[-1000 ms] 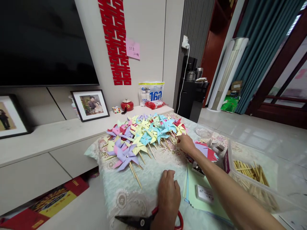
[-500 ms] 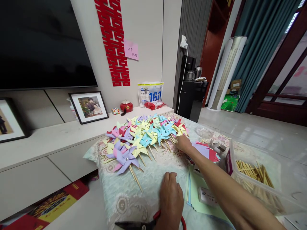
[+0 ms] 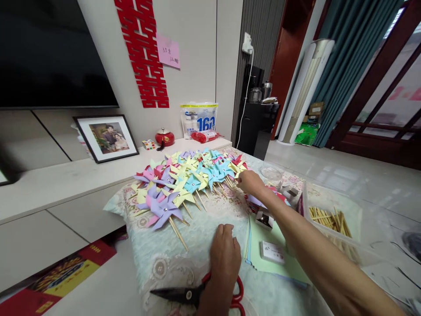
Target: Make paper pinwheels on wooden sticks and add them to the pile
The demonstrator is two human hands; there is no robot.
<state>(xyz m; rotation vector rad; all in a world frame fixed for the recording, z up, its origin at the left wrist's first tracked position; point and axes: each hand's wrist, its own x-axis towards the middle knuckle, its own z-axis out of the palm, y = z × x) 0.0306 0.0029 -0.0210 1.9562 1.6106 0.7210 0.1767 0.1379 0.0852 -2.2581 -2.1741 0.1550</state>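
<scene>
Many paper pinwheels (image 3: 193, 182) in purple, yellow, blue, pink and red lie overlapping on the flowered tablecloth (image 3: 151, 245), their wooden sticks pointing toward me. At the right end of the pile is my right hand (image 3: 250, 181), its fingers closed at the stick of a yellow pinwheel (image 3: 237, 169); the fingertips are partly hidden. My left hand (image 3: 226, 250) rests on the cloth with curled fingers, and I see nothing in them. Beneath its wrist lie scissors (image 3: 179, 295) with red handles, blades pointing left.
Right of my hands are green paper sheets (image 3: 263, 259), a small white box (image 3: 272, 252), an open small box (image 3: 264, 219) and a clear bin (image 3: 305, 206) with wooden sticks (image 3: 330, 221). Behind the pile, a cabinet (image 3: 108, 171) bears a framed photo (image 3: 112, 138) and a red jar (image 3: 165, 138).
The view has shifted, showing more of the scissors and the small boxes. My right hand has moved slightly right and away at the pile's edge. My left hand stays on the cloth.
</scene>
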